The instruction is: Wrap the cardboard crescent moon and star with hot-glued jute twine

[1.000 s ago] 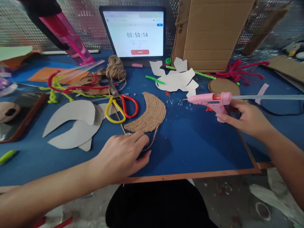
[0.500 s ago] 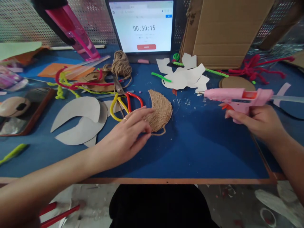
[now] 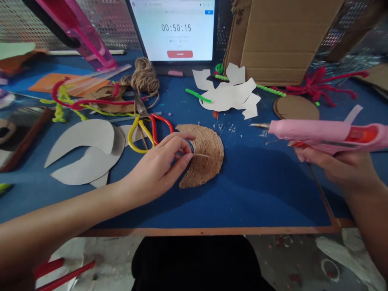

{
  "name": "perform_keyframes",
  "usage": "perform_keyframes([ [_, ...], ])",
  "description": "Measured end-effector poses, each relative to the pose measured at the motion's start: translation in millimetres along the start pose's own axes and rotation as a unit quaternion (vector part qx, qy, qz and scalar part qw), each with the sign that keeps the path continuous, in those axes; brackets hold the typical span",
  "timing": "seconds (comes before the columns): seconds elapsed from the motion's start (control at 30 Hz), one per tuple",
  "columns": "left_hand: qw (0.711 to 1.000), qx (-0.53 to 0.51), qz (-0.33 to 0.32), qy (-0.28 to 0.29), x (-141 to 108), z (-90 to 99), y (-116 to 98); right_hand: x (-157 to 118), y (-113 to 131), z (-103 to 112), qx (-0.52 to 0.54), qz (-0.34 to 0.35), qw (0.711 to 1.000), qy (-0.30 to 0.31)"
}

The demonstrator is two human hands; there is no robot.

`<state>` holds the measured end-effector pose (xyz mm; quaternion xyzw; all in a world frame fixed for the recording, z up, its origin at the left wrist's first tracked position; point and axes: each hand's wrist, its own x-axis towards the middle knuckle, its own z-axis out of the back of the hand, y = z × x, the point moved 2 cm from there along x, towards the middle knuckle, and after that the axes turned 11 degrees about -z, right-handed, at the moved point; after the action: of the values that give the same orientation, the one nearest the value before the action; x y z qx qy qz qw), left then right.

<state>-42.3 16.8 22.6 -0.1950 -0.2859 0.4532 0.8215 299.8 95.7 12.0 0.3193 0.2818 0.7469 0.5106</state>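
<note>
A crescent covered in rows of brown twine [image 3: 209, 147] lies on the blue table in front of me. My left hand [image 3: 169, 159] is over its inner edge, thumb and forefinger pinching a loose end of twine [image 3: 200, 155] that runs across the crescent. My right hand [image 3: 339, 161] grips a pink hot glue gun [image 3: 315, 133], its metal nozzle pointing left, raised over the table and apart from the crescent. Just beyond my left hand lie scissors [image 3: 148, 125] with one yellow and one red handle loop.
Grey card crescents [image 3: 87, 161] lie to the left. A ball of twine [image 3: 145, 76], white paper cut-outs [image 3: 227, 97], cardboard discs [image 3: 297, 107] and pipe cleaners [image 3: 321, 87] are spread behind. A tablet showing a timer [image 3: 176, 32] and a cardboard box [image 3: 285, 40] stand at the back.
The crescent has turned, and my left hand has gone from resting on it to pinching the twine end. The glue gun looks nearer and lower. The whole view has shifted slightly.
</note>
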Motion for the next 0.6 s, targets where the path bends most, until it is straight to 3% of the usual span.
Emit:
perform_keyframes([
  [0.13, 0.999, -0.034, -0.014, 0.004, 10.2, -9.8, -0.3, -4.1, 20.2, 6.8, -0.044, 0.110, 0.988, 0.095],
  [0.2, 0.999, -0.030, -0.015, 0.012, 12.9, -13.3, 1.9, -7.9, 33.7, 4.6, -0.068, 0.129, 0.978, 0.148],
  [0.27, 1.000, -0.014, -0.021, 0.013, 13.5, -15.4, 4.6, -13.0, 45.4, -0.8, -0.077, 0.101, 0.975, 0.185],
  [0.43, 1.000, -0.012, -0.024, -0.010, 11.6, -17.2, 11.5, -21.3, 59.3, -14.6, -0.103, 0.015, 0.974, 0.203],
  [0.6, 0.999, -0.008, -0.026, -0.019, 13.9, -18.2, 12.6, -12.5, 55.5, -18.0, -0.111, 0.058, 0.971, 0.203],
])
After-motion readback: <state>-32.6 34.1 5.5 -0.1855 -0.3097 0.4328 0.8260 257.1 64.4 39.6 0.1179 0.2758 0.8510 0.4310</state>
